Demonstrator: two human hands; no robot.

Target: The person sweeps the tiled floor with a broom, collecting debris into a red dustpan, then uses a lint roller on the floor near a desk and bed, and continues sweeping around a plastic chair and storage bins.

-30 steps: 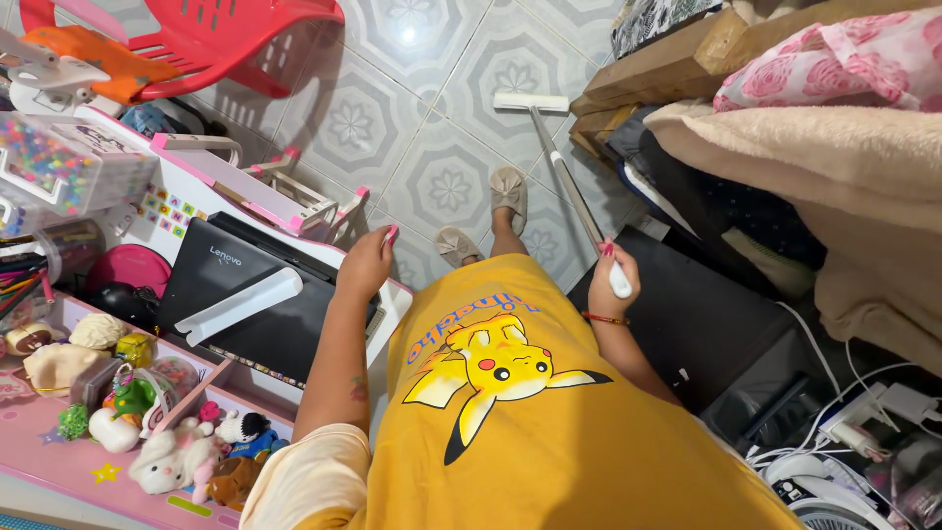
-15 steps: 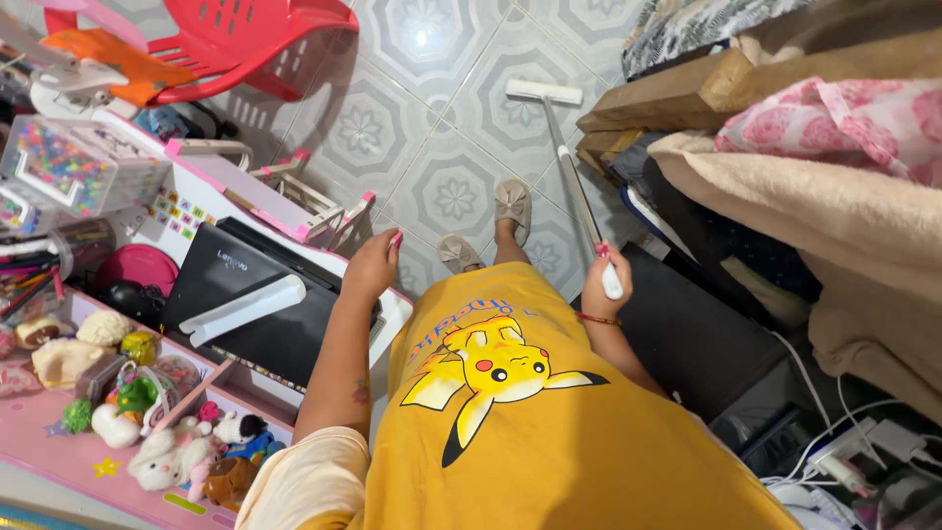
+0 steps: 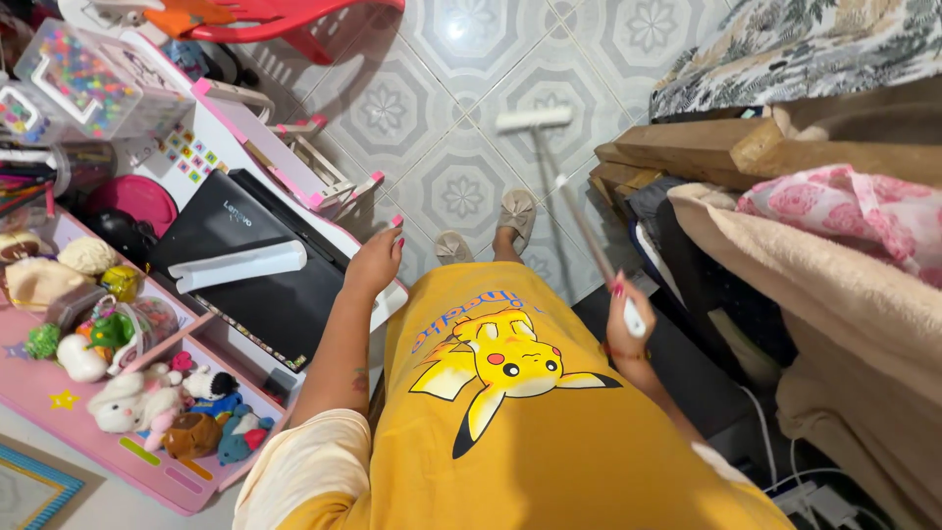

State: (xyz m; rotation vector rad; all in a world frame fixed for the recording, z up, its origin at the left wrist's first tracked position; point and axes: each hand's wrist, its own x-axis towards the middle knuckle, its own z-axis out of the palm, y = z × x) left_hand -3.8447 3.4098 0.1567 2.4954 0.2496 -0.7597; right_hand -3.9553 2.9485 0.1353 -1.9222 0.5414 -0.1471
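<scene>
My right hand [image 3: 628, 316] grips the white handle of a floor mop [image 3: 569, 206], whose flat white head [image 3: 533, 119] rests on the patterned tile floor ahead of my slippered feet [image 3: 491, 231]. My left hand [image 3: 376, 261] hangs with fingers loosely curled at the edge of a black closed laptop [image 3: 255, 285] that lies on a white and pink desk; I cannot tell if it touches the desk. A yellow shirt with a cartoon figure [image 3: 500, 393] fills the lower middle of the view.
A white bar [image 3: 238, 266] lies on the laptop. A pink shelf with several plush toys [image 3: 128, 393] stands at the left, a clear box of beads [image 3: 88, 83] behind it. A red plastic chair [image 3: 285, 25] is at the top. Wood planks [image 3: 687, 147] and blankets [image 3: 834, 275] crowd the right.
The view has tilted, so the mop head and floor now sit more central. My right hand keeps its hold on the handle. My left hand stays by the laptop.
</scene>
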